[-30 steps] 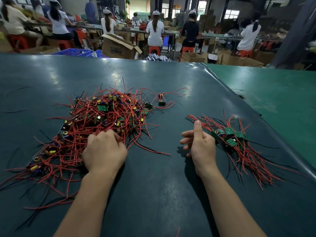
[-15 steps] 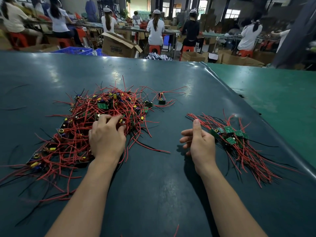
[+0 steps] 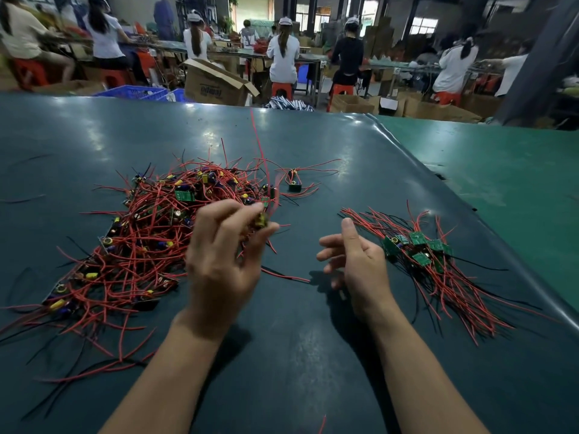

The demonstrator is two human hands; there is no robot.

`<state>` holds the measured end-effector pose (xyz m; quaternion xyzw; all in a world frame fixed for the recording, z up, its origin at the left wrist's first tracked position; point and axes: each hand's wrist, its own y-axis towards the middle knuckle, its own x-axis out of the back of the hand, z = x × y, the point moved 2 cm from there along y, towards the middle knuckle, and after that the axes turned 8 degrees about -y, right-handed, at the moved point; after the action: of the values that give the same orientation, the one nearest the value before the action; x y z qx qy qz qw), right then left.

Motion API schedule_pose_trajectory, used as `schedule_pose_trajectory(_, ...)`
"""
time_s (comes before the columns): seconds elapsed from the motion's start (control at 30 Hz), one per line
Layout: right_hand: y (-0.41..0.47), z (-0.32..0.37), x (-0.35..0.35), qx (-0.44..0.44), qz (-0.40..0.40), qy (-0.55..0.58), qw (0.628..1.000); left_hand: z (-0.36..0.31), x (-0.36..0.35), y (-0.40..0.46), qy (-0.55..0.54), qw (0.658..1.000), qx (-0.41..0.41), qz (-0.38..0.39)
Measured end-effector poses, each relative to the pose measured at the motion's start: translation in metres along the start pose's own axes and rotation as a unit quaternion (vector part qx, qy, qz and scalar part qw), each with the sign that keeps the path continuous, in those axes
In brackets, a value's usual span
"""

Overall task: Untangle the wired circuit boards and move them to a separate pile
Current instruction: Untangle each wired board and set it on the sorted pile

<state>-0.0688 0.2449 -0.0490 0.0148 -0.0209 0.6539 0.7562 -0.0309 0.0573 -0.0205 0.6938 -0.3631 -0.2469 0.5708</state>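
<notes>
A person sat at a dark green table [image 3: 297, 355], seen from a head-worn camera looking down at two bare forearms.

The left hand [image 3: 219, 261] was raised above the near right edge of a large tangled pile [image 3: 141, 239] of small circuit boards with red and black wires, which sprawled over the left half of the table. Its fingertips [image 3: 266, 228] pinched one small board [image 3: 260, 220] with a yellow part; the hand and board were motion-blurred, so finer detail could not be made out. A long red wire [image 3: 258, 142] rose steeply from about the held board toward the far side of the table.

The right hand [image 3: 360, 261] held nothing. Its thumb pointed away and its fingers were loosely spread toward the left hand, with a gap between the two hands.

Just right of the right hand lay the sorted pile [image 3: 438, 264]: green boards grouped at its far left end, their red and black wires trailing toward the near right edge of the table.

One single board [image 3: 295, 186] with red wires lay on its own just beyond the far right edge of the tangled pile.

Behind the table stood an open cardboard box [image 3: 216, 81], and seated workers [image 3: 282, 57] faced away at long benches.
</notes>
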Motion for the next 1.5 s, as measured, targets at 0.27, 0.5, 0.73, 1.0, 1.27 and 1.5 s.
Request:
schedule_pose_trajectory(0.27, -0.01, 0.002, -0.014, -0.006, 0.158, 0.101, 0.982, -0.021, -0.044, -0.019, -0.298, 0.878, 0.366, 0.081)
schedule_pose_trajectory(0.5, -0.016, 0.001, -0.022, 0.02, 0.168, -0.008, 0.985, -0.004, -0.047, -0.024, -0.32, 0.812, 0.487, 0.001)
schedule_pose_trajectory(0.73, -0.017, 0.002, -0.02, 0.039, 0.087, 0.007, 0.995, 0.003, -0.051, -0.029, -0.429, 0.721, 0.543, 0.034)
schedule_pose_trajectory(1.0, -0.017, 0.002, -0.022, 0.018, 0.083, 0.03, 0.996, 0.004, -0.05, -0.028, -0.439, 0.719, 0.537, 0.041)
schedule_pose_trajectory(1.27, -0.017, 0.005, -0.017, 0.016, 0.06, 0.047, 0.997, 0.006, -0.048, -0.03, -0.401, 0.774, 0.48, 0.101)
schedule_pose_trajectory(1.5, -0.014, 0.006, -0.014, -0.042, 0.052, 0.117, 0.991, 0.01, -0.051, -0.034, -0.37, 0.723, 0.576, 0.094)
